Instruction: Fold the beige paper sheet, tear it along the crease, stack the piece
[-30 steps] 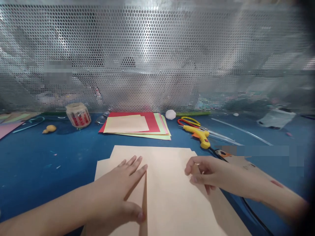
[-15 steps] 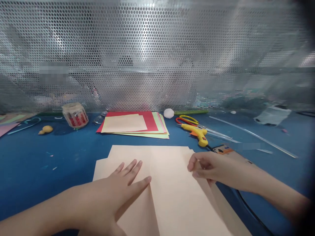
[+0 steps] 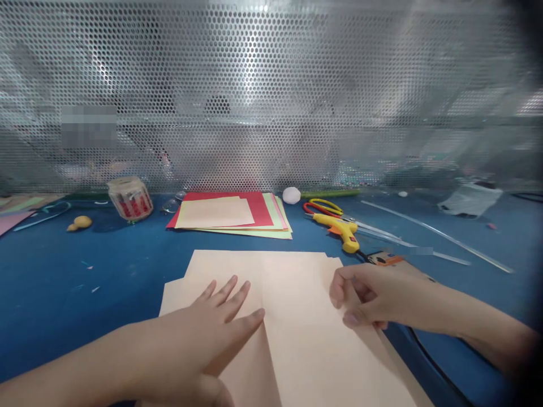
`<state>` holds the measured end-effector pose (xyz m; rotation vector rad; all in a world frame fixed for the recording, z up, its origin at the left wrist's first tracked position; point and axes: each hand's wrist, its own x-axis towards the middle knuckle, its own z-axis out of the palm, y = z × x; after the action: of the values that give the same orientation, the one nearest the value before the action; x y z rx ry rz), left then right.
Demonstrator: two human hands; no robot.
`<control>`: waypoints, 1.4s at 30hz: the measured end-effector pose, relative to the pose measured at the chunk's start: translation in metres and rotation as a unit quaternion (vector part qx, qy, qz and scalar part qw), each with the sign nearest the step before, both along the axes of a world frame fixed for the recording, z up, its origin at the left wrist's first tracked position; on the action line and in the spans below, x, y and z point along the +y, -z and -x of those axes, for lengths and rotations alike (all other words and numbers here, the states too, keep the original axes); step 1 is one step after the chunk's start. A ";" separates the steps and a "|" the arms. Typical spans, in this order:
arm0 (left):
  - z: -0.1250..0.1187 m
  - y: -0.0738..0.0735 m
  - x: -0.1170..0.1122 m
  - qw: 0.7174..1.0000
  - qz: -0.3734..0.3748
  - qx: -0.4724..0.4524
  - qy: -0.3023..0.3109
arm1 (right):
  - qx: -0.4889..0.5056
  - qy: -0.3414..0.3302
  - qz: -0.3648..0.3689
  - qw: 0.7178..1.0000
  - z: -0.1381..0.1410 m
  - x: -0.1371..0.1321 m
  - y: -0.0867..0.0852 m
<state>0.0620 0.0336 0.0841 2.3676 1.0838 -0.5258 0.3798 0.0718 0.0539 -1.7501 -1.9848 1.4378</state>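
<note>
Cream sheets of paper [image 3: 309, 339] lie stacked in front of me, with a crease running down the middle of the top one. My left hand [image 3: 207, 333] rests flat on the left half, fingers spread, its index fingertip beside the crease. At the right edge, my right hand [image 3: 365, 297] has curled fingers and its thumb closed on the paper's border. Some of its fingers are hidden behind the thumb and palm.
Behind the paper lie coloured sheets [image 3: 263, 209], a white ball [image 3: 291, 195], scissors [image 3: 322, 208] and a yellow glue gun [image 3: 343, 229]. A glass jar [image 3: 130, 199] stands back left. Clear sticks [image 3: 441, 232] lie right. A perforated metal panel [image 3: 254, 102] closes off the back.
My right hand has shifted slightly right and toward me along the paper's edge. The paper's right border now reaches farther right. My left hand has barely moved.
</note>
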 end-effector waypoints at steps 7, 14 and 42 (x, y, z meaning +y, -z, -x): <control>0.006 0.012 0.001 0.997 -0.021 -0.065 0.032 | 0.004 0.008 -0.035 0.999 0.002 0.006 0.001; 0.011 0.024 0.012 0.994 -0.076 -0.084 0.007 | 0.007 0.012 -0.042 0.999 0.010 0.005 0.000; 0.006 0.043 0.002 0.977 -0.048 -0.183 0.102 | -0.059 -0.011 -0.117 0.991 -0.015 0.014 -0.003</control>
<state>0.0555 0.0360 0.0406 2.5430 0.7202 -0.0942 0.3947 0.0860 0.0566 -1.7504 -2.1363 1.0772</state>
